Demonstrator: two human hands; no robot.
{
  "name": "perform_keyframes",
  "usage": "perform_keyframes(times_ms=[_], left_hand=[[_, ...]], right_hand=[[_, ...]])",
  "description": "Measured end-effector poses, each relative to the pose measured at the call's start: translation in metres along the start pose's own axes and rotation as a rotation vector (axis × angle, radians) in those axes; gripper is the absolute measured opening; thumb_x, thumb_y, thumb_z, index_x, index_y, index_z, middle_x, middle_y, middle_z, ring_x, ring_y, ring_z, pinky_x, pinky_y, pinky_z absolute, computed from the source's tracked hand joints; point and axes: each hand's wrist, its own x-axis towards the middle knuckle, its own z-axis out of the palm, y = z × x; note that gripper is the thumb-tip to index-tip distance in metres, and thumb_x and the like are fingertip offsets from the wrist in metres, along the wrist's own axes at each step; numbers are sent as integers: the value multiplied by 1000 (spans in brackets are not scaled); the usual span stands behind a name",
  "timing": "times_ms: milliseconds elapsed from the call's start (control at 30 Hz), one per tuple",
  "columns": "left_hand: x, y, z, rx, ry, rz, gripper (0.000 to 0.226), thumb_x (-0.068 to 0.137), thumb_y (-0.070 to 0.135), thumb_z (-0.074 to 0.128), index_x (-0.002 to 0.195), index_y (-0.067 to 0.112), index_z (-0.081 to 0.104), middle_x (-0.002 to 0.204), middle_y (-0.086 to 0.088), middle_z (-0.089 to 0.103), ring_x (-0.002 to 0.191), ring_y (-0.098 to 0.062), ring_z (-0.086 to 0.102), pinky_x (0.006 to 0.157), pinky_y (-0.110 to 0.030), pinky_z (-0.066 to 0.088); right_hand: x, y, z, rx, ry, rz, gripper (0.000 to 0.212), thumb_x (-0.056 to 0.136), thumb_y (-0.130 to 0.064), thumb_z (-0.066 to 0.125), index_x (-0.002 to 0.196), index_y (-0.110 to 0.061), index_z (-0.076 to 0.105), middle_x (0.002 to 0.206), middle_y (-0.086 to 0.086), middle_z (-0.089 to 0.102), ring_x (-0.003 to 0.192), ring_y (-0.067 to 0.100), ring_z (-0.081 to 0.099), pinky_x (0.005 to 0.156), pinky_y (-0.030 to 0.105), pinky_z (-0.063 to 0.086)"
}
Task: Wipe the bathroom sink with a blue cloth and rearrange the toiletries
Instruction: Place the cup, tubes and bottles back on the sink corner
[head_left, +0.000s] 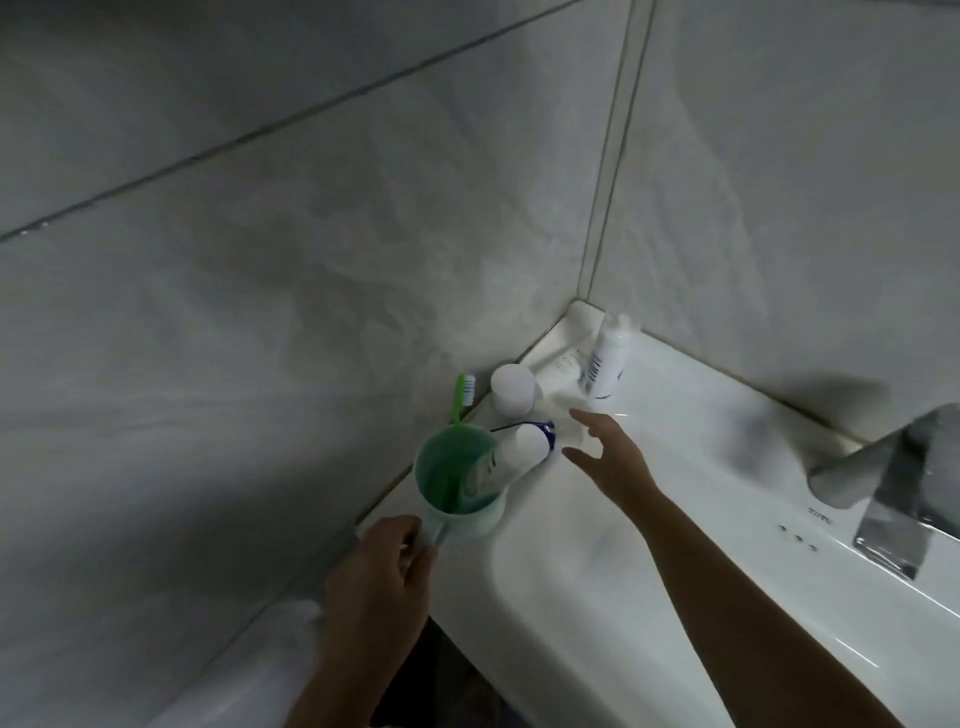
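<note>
A green cup (460, 483) stands on the left ledge of the white sink (597, 597), and my left hand (379, 587) grips its handle. A green toothbrush (100, 397) and a toothpaste tube (514, 457) stick out of the cup. Beyond it, my right hand (608, 457) hovers with fingers spread, holding nothing, close to a white round jar (513, 389). A white bottle with blue print (607, 364) stands in the back corner, with a white tube (563, 364) lying beside it. No blue cloth is in view.
Grey tiled walls meet at the corner behind the sink. A metal faucet (893, 483) rises at the right edge. The sink basin opens below my right forearm. A white rounded fixture (234, 675) sits low at the left.
</note>
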Motion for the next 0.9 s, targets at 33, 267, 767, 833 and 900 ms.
perform_keyframes(times_ms=[33,267,767,833,900], left_hand=[[3,-1,-2,-34,-20,-3,11,81,27,65,78,33,56,78,9,66,79,-20,67,70,-42,54],[18,8,-13,-11,-26,80,7,79,28,67,78,30,60,70,14,62,70,-14,66,63,-33,51],[47,62,4,-26,-145,410,6,79,28,64,84,24,64,75,3,70,75,-25,65,65,-30,47],[48,75,11,-14,-170,440,6,80,22,68,86,21,66,77,2,70,77,-24,65,65,-29,44],[46,87,18,-20,-178,467,7,80,23,69,86,20,67,77,2,70,79,-24,64,63,-27,40]], right_hand=[[4,2,4,-17,-12,10,54,80,-11,70,129,-12,49,129,5,53,113,23,51,92,23,36],[-7,-2,11,108,18,143,26,74,-1,73,98,-6,64,101,9,62,86,23,57,73,21,40],[-126,-55,-116,319,645,132,22,74,-3,74,77,-20,60,68,-13,62,54,-2,54,51,7,39],[-142,-62,-134,284,734,122,25,75,-4,73,76,-24,59,59,-17,56,51,-3,52,51,7,38],[-157,-67,-153,255,821,122,26,75,-7,73,76,-28,58,63,-9,54,52,-2,51,52,9,40]])
